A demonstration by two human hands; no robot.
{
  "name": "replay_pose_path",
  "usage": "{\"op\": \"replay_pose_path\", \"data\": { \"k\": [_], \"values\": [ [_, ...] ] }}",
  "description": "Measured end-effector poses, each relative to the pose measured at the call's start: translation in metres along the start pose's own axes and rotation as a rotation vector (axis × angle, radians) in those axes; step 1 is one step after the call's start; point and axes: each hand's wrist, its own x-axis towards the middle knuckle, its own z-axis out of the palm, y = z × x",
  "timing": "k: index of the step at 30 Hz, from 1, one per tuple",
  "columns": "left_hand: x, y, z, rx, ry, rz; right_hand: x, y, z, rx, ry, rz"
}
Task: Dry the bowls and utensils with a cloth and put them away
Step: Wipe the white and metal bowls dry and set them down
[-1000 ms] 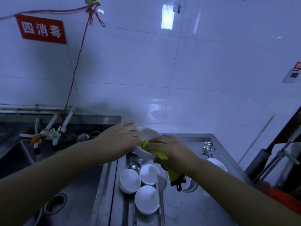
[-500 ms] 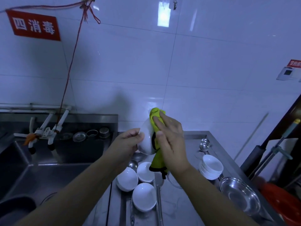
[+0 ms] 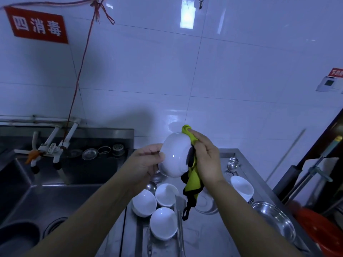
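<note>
Two hands held one white bowl [image 3: 175, 158] above the table [image 3: 204, 236]: the left hand [image 3: 146, 162] gripped its rim, and the right hand [image 3: 207, 158] pressed the yellow cloth [image 3: 193, 179] against its other side. Glazed and wet, it seemed slippery and fragile; the rim was the safest hold.

Head-worn view, forward-down, close over counter [image 3: 204, 236]

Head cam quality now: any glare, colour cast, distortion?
Head view: dim with a blue cast; a lamp glares off the wall tile; wide-angle bends the tile lines; the bowl, held in the left hand, blows out white; the cloth in the right hand stays readable.
</note>
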Motion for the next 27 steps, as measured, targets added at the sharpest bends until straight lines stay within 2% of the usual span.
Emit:
{"op": "replay_pose_path", "data": {
  "k": [3, 6, 10, 16, 20, 23, 27],
  "values": [
    [0.003, -0.001, -0.01, -0.124, 0.04, 0.007, -0.007, 0.006, -0.004, -0.142, 0.041, -0.033],
    [0.005, -0.001, -0.015, -0.241, 0.072, 0.005, -0.011, 0.003, -0.003, -0.322, 0.087, -0.194],
    [0.006, -0.001, -0.008, -0.335, 0.127, -0.007, -0.022, 0.007, 0.014, -0.613, 0.006, -0.586],
    [0.0, 0.007, -0.022, -0.321, 0.148, -0.022, -0.022, 0.023, -0.009, -0.71, -0.161, -0.848],
    [-0.007, 0.01, -0.018, -0.257, 0.105, -0.067, -0.008, 0.023, -0.016, -0.799, -0.12, -0.86],
    [-0.006, 0.009, -0.012, -0.253, 0.132, -0.087, -0.008, 0.012, 0.003, -0.651, -0.09, -0.791],
    [-0.004, 0.013, -0.011, -0.309, 0.189, -0.032, -0.014, 0.003, 0.008, -0.505, -0.173, -0.782]
  ]
}}
